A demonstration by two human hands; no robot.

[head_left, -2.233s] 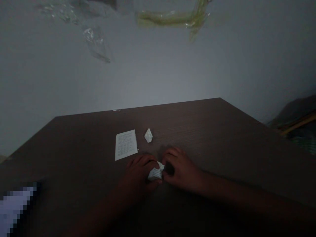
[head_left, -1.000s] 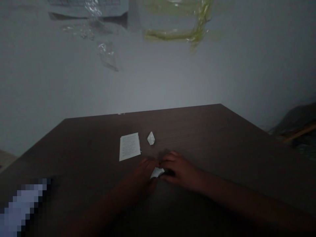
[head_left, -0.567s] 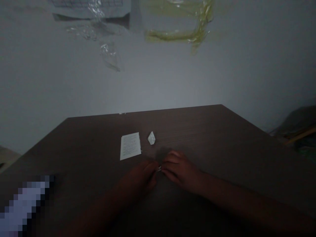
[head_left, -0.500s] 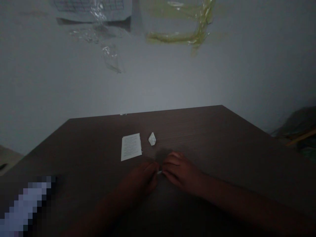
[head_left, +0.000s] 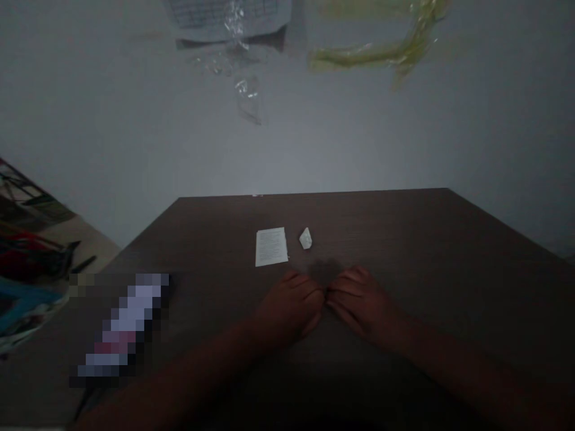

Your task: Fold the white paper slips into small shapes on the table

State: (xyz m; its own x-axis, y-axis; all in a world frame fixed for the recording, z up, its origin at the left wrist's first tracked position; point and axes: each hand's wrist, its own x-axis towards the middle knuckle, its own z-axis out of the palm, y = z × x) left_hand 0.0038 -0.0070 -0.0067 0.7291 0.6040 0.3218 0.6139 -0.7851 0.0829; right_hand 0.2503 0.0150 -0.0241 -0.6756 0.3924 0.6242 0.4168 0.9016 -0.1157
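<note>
Curling toward each other, the left hand [head_left: 290, 310] and right hand [head_left: 362, 304] rest on a dark wood-grain table [head_left: 386, 230], their fingertips [head_left: 314, 293] touching in a narrow, nearly closed pose; whether anything small is pinched between them cannot be seen. Just ahead of them lie a flat printed paper sheet [head_left: 271, 246] and, right beside it, a small folded paper piece [head_left: 305, 238], neither touched. A pixelated object [head_left: 123, 326] lies well off to the left on the tabletop.
</note>
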